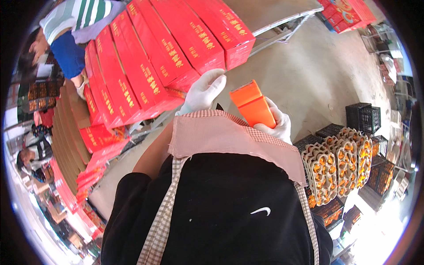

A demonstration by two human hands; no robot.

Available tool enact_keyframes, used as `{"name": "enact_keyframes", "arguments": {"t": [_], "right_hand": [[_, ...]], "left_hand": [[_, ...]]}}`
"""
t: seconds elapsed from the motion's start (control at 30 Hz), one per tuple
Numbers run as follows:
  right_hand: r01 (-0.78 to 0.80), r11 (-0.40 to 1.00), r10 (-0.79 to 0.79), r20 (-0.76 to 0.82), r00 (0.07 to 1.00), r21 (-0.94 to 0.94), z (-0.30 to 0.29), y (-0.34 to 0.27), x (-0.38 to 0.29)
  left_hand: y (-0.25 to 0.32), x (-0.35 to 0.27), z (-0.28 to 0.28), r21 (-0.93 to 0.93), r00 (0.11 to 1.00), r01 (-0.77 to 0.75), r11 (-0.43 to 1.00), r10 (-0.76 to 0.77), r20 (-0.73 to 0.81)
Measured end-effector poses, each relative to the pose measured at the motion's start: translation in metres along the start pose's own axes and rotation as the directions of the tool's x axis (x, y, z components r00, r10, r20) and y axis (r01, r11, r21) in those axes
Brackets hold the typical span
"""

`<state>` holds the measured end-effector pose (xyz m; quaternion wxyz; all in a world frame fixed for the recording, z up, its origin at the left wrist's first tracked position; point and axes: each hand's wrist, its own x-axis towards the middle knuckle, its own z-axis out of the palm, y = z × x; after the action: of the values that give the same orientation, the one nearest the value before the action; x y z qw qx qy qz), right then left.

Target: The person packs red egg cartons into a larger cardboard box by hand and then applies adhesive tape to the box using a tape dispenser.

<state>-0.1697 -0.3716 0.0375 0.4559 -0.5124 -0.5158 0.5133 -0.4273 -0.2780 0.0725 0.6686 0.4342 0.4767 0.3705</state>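
Note:
My right hand (280, 122), in a white glove, holds an orange handheld tape dispenser (254, 106). Its serrated cutting edge points up and away from me. My left hand (206, 86), gloved in white too, is beside the near ends of a row of red cartons (185, 36) with gold printing. The thumb and fingers of that hand are a little apart, with nothing seen between them. Whether it touches the nearest carton cannot be told. Below both hands, the raised hem of a pink checked apron (232, 132) covers part of my wrists.
Stacked egg trays (326, 172) and black plastic crates (362, 117) stand on the right. Flattened cardboard (68, 132) is piled on the left. A worktable edge (288, 20) runs along the top. Another person in blue shorts (68, 54) stands beyond the cartons.

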Motion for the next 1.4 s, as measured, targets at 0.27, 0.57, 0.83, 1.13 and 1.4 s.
{"name": "enact_keyframes", "arguments": {"t": [0.27, 0.57, 0.83, 1.13, 1.4], "right_hand": [[0.210, 0.892, -0.131, 0.214, 0.968, -0.400, 0.013, -0.026, 0.017], [-0.025, 0.958, 0.068, 0.142, 0.988, -0.285, 0.044, -0.026, 0.047], [0.040, 0.932, 0.039, 0.211, 0.977, -0.361, 0.077, -0.023, 0.081], [-0.080, 0.911, 0.173, 0.200, 0.964, -0.404, 0.138, -0.101, 0.132], [-0.256, 0.966, 0.256, 0.130, 0.958, -0.018, 0.215, -0.103, 0.192]], "left_hand": [[0.038, -0.027, 0.003, 0.433, 0.999, -0.030, 0.901, 0.010, 0.049], [0.062, -0.014, -0.039, 0.558, 0.919, -0.199, 0.806, -0.044, 0.391], [0.021, 0.019, -0.092, 0.092, 0.936, 0.302, 0.949, -0.314, 0.162], [0.090, 0.053, -0.150, 0.501, 0.998, -0.050, 0.864, 0.066, -0.014], [0.228, 0.182, -0.352, 0.617, 0.946, -0.307, 0.725, 0.301, 0.116]]}}
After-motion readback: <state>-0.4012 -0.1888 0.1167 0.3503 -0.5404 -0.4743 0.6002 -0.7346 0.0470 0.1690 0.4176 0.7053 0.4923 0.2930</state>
